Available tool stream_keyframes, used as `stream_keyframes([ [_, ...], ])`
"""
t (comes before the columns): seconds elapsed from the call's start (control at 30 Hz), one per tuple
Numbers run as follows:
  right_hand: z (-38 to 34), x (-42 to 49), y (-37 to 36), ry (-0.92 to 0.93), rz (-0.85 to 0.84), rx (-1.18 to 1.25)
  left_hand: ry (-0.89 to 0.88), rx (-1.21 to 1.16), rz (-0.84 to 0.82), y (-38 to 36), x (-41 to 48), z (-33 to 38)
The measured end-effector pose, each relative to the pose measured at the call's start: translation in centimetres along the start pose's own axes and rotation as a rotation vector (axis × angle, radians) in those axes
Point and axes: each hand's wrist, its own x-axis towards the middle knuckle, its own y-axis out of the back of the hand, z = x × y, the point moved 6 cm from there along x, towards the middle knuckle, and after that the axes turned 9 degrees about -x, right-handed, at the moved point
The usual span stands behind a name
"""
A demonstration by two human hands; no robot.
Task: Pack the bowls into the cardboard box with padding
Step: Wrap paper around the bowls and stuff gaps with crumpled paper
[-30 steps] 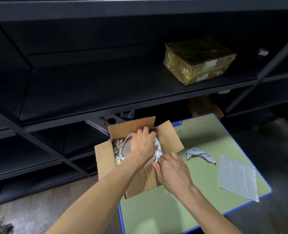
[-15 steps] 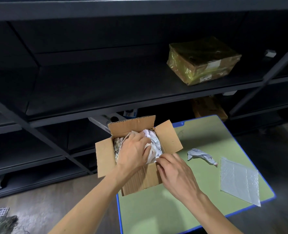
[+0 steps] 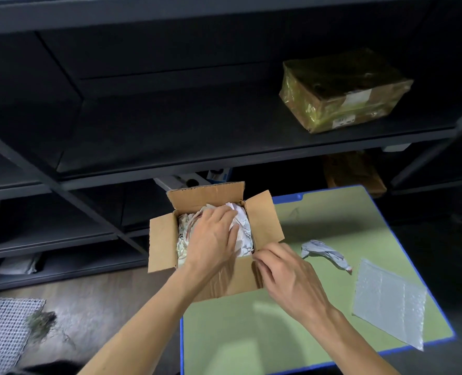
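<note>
The cardboard box (image 3: 238,280) sits at the far left corner of the green, blue-rimmed table (image 3: 251,336), with its left side hanging out past the table's left edge. Its flaps are open: the far one stands up, and the left and right ones are splayed outward. The box is filled with crumpled white paper padding (image 3: 243,230). Under and beside the paper, a curved pale edge near the box's left wall may be a bowl's rim, but no bowl can be made out for certain. The left hand (image 3: 213,239) reaches into the box from the near side and lies palm down on the padding, fingers straight, close together and pointing toward the far right corner of the box. The right hand (image 3: 289,277) is at the box's near right corner. Its fingers are curled, and the fingertips (image 3: 258,259) meet the top of the rim there. I cannot tell whether they pinch the cardboard or only touch it. Just right of the box, apart from it, a loose wad of crumpled paper (image 3: 324,253) lies on the table. A flat sheet of bubble wrap (image 3: 389,301) lies near the table's right edge, its near corner reaching the near right corner. Behind the table stands dark metal shelving (image 3: 170,131) with a plastic-wrapped parcel (image 3: 343,90) on one shelf. A mesh mat (image 3: 2,326) lies on the floor to the left.
</note>
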Motion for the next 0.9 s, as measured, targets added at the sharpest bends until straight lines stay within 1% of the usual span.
stream_keyframes([
  [0.13, 0.2, 1.4, -0.1, 0.113, 0.025, -0.091, 0.083, 0.159, -0.121, -1.2, 2.1, -1.4],
  [0.27, -0.5, 3.5, -0.7, 0.168, 0.017, -0.235, 0.083, 0.233, -0.161, -1.9, 2.5, -1.4],
  [0.37, -0.8, 4.9, -1.3, 0.176, -0.021, -0.308, 0.120, 0.237, -0.170, -1.7, 2.4, -0.9],
  [0.43, -0.8, 5.8, -2.2, 0.203, -0.065, -0.347, 0.138, 0.257, -0.205, -1.7, 2.5, -0.7],
  [0.57, -0.8, 6.6, -3.3, 0.230, -0.123, -0.377, 0.169, 0.308, -0.249, -1.9, 2.8, -0.6],
  [0.77, -0.7, 6.5, -3.2, 0.188, -0.144, -0.401, 0.200, 0.271, -0.258, -2.2, 3.1, -0.4],
  [0.9, -1.2, 6.8, -3.0, 0.207, -0.219, -0.397, 0.231, 0.149, -0.159, -1.7, 2.8, -0.6],
])
